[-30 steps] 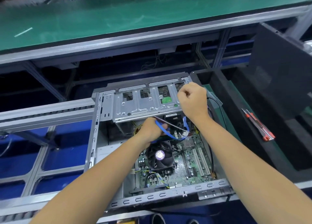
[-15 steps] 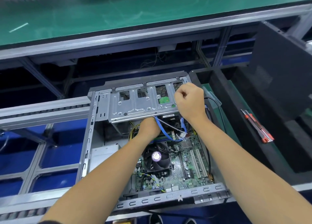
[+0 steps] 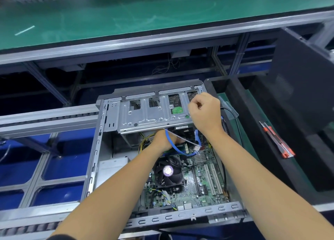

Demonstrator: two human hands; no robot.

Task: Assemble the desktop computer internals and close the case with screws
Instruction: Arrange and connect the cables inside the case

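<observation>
An open desktop case (image 3: 94,167) lies on the conveyor with its motherboard (image 3: 202,181) and black CPU fan (image 3: 169,172) exposed. A grey metal drive cage (image 3: 150,113) spans the far end of the case. My left hand (image 3: 163,140) reaches under the cage's near edge among blue cables (image 3: 173,147); its fingers are hidden. My right hand (image 3: 204,111) is curled in a fist over the cage's right end, near the case's far right corner. What it holds is hidden.
A black foam tray (image 3: 253,131) sits right of the case, with a red-handled screwdriver (image 3: 276,140) on its rim. The dark case side panel (image 3: 303,80) leans at the far right. A green bench (image 3: 144,11) runs across the back. Conveyor rails (image 3: 47,118) lie to the left.
My left hand has pushed further under the drive cage. The right fist has stayed at the cage's right end. The view has shifted slightly.
</observation>
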